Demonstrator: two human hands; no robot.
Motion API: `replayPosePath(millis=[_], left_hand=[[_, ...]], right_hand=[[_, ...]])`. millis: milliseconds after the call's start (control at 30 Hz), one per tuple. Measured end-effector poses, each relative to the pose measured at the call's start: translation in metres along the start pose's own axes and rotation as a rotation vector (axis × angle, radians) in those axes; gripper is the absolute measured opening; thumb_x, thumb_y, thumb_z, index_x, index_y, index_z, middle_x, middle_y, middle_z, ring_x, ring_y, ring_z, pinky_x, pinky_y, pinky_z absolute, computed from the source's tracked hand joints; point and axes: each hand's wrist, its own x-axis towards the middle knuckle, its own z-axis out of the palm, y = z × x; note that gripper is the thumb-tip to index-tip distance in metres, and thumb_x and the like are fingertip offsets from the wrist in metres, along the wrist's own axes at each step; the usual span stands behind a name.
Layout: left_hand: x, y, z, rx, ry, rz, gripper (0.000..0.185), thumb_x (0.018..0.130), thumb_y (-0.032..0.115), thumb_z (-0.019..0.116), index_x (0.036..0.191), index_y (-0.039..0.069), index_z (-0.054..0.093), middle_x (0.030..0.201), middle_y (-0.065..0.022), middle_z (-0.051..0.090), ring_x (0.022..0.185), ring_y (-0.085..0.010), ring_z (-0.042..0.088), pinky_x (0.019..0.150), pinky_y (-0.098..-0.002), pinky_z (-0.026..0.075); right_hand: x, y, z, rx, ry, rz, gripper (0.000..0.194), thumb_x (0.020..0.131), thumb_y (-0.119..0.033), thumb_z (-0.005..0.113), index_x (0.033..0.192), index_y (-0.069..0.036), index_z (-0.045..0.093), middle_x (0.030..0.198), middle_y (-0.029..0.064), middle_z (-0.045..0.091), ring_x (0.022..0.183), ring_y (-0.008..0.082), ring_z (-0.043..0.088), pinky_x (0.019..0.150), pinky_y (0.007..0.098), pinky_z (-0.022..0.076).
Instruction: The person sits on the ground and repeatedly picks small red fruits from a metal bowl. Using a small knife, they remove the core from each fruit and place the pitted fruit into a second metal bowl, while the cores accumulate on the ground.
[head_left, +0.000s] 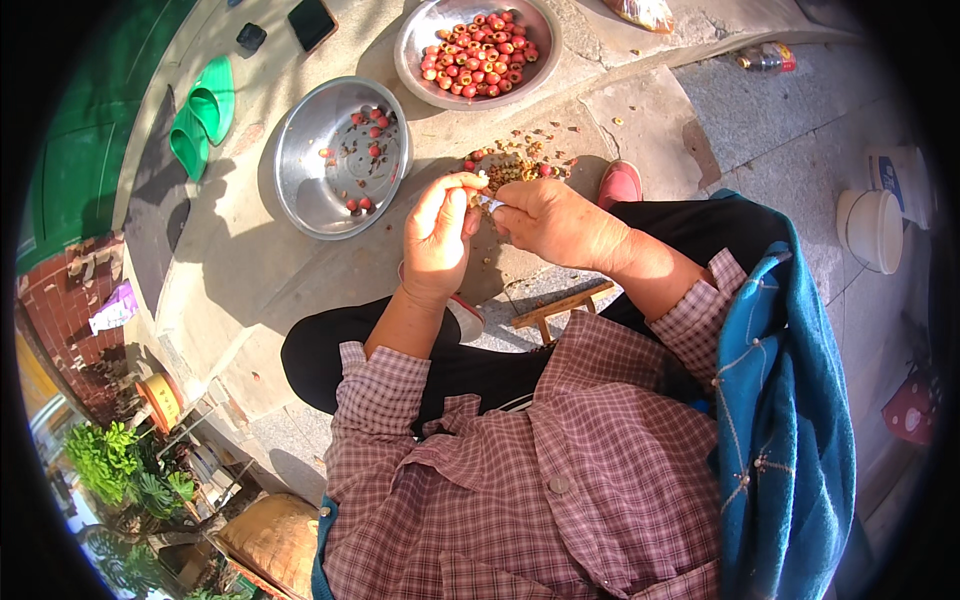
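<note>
My left hand (439, 236) pinches a small pale bit of fruit (482, 177) at its fingertips; most of what it holds is hidden. In my right hand (562, 221) is a small whitish-blue tool (491, 203), its tip meeting the left fingers. Its exact kind cannot be told. Beneath both hands lies a heap of hawthorn cores and seeds (517, 172) on the stone, with a few red fruits among them. To the left, a steel basin (289, 184) contains several red hawthorns and scraps. A second steel basin (409, 56), farther off, holds many cored hawthorns (480, 56).
Green slippers (199, 116), a phone-like dark device (313, 24) and a small black object (251, 36) lie at upper left. A plastic bottle (765, 58) and white buckets (870, 229) stand or lie right. A wooden stool-like frame (562, 304) is between my legs. Potted plants (105, 461) are lower left.
</note>
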Motion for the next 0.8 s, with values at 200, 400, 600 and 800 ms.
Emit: replayPosePath(millis=[200, 400, 600, 800], left_hand=[[0.0003, 0.0031, -0.0024, -0.174, -0.008, -0.094, 0.026, 0.105, 0.020, 0.045, 0.114, -0.001, 0.058, 0.095, -0.0010, 0.054, 0.071, -0.0072, 0.041, 0.065, -0.0207, 0.034], [0.0030, 0.0019, -0.0048, -0.283, -0.005, -0.132, 0.027, 0.105, 0.022, 0.047, 0.114, 0.000, 0.058, 0.093, -0.0007, 0.052, 0.071, -0.0079, 0.042, 0.065, -0.0208, 0.034], [0.0031, 0.0032, -0.0067, -0.369, -0.010, -0.154, 0.026, 0.104, 0.022, 0.049, 0.112, 0.000, 0.058, 0.093, -0.0011, 0.052, 0.070, -0.0080, 0.043, 0.064, -0.0200, 0.036], [0.0030, 0.0016, -0.0060, -0.395, 0.019, -0.154, 0.025, 0.104, 0.022, 0.049, 0.112, 0.000, 0.058, 0.093, -0.0018, 0.053, 0.070, -0.0079, 0.044, 0.063, -0.0195, 0.036]], right_hand=[[-0.0005, -0.0014, 0.0000, 0.072, -0.026, 0.026, 0.019, 0.094, -0.010, 0.056, 0.081, 0.003, 0.055, 0.072, 0.0106, 0.061, 0.068, 0.0193, 0.061, 0.066, 0.0345, 0.0501], [-0.0005, 0.0011, 0.0014, -0.045, 0.028, -0.086, 0.016, 0.094, -0.009, 0.057, 0.083, 0.002, 0.054, 0.070, 0.0131, 0.059, 0.066, 0.0226, 0.059, 0.064, 0.0365, 0.0489], [-0.0013, 0.0000, 0.0008, -0.122, 0.057, -0.159, 0.017, 0.093, -0.010, 0.060, 0.083, 0.002, 0.053, 0.069, 0.0174, 0.054, 0.065, 0.0312, 0.058, 0.062, 0.0407, 0.0464], [-0.0002, -0.0015, 0.0021, -0.166, 0.091, -0.199, 0.017, 0.093, -0.010, 0.061, 0.083, 0.001, 0.052, 0.070, 0.0198, 0.054, 0.067, 0.0391, 0.057, 0.062, 0.0427, 0.0459]])
